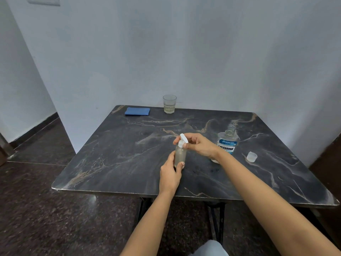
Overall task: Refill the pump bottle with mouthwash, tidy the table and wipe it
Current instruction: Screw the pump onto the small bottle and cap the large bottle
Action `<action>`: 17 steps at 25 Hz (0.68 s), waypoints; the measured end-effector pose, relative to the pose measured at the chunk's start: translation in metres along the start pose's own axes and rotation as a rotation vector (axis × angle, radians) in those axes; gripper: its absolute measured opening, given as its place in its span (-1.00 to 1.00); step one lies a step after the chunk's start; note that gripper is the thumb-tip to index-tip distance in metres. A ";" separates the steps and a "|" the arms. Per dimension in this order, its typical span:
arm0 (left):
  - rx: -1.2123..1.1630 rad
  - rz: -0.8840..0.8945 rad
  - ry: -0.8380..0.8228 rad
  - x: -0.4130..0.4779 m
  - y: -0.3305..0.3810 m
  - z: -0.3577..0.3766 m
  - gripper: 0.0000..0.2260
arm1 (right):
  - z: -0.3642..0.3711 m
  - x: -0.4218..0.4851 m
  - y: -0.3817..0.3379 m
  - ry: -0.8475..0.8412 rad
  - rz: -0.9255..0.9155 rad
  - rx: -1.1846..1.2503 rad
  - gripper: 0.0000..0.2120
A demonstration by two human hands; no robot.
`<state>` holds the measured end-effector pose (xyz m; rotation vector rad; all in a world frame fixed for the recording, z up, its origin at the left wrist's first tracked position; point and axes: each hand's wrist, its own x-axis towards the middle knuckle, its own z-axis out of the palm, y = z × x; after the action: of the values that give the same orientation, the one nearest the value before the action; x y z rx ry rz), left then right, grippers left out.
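A small clear pump bottle (180,154) with a white pump head stands upright near the middle of the dark marble table (114,163). My left hand (170,172) grips its lower body, thumb at the front. My right hand (198,145) pinches the white pump collar at the top. Behind my right wrist stands the mouthwash bottle (227,143), uncapped, with a blue and white label. Its clear cap (251,156) lies on the table to the right of it.
A folded blue cloth (137,111) lies at the table's far left corner. A glass tumbler (169,104) with a little pale liquid stands at the far edge against the wall. Dark floor lies to the left and in front of the table.
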<state>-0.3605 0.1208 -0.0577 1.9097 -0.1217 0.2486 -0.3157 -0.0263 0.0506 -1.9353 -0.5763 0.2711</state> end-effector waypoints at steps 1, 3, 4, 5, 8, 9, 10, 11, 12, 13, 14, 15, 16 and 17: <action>0.032 0.004 0.002 0.000 0.000 0.000 -0.64 | 0.000 0.000 0.000 0.017 0.001 0.002 -0.77; 0.076 0.004 0.009 0.001 0.001 0.001 -0.62 | 0.004 0.000 0.001 0.080 0.009 0.009 -0.78; 0.087 0.005 0.012 0.001 0.001 0.001 -0.62 | 0.007 -0.001 0.004 0.119 0.011 0.020 -0.78; 0.092 0.006 0.014 0.001 0.001 0.002 -0.61 | 0.010 -0.001 0.006 0.159 0.012 0.039 -0.78; 0.097 0.002 0.022 0.001 0.001 0.002 -0.63 | 0.022 -0.002 0.013 0.276 0.013 0.056 -0.76; 0.101 -0.001 0.024 0.001 0.002 0.002 -0.63 | 0.025 -0.003 0.014 0.319 0.010 0.033 -0.76; 0.105 -0.001 0.024 0.001 0.002 0.002 -0.64 | 0.029 -0.002 0.014 0.370 0.006 -0.018 -0.76; 0.107 -0.002 0.023 0.002 0.002 0.002 -0.64 | 0.032 -0.001 0.014 0.421 0.008 -0.081 -0.76; 0.109 -0.001 0.023 0.002 0.002 0.003 -0.63 | 0.035 -0.001 0.013 0.466 0.017 -0.146 -0.76; 0.112 -0.003 0.023 0.002 0.001 0.003 -0.62 | 0.038 -0.001 0.010 0.507 0.030 -0.202 -0.76; 0.113 -0.004 0.025 0.003 0.000 0.003 -0.61 | 0.040 0.000 0.009 0.543 0.044 -0.247 -0.75; 0.119 -0.007 0.025 0.003 0.000 0.004 -0.61 | 0.043 0.000 0.008 0.573 0.057 -0.288 -0.74; 0.126 -0.006 0.026 0.003 0.000 0.004 -0.61 | 0.046 0.000 0.009 0.610 0.070 -0.335 -0.74; 0.134 -0.004 0.027 0.003 0.000 0.005 -0.60 | 0.049 0.000 0.010 0.654 0.084 -0.386 -0.74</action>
<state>-0.3575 0.1162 -0.0584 2.0382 -0.0845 0.2855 -0.3349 0.0093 0.0207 -2.2578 -0.1114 -0.4456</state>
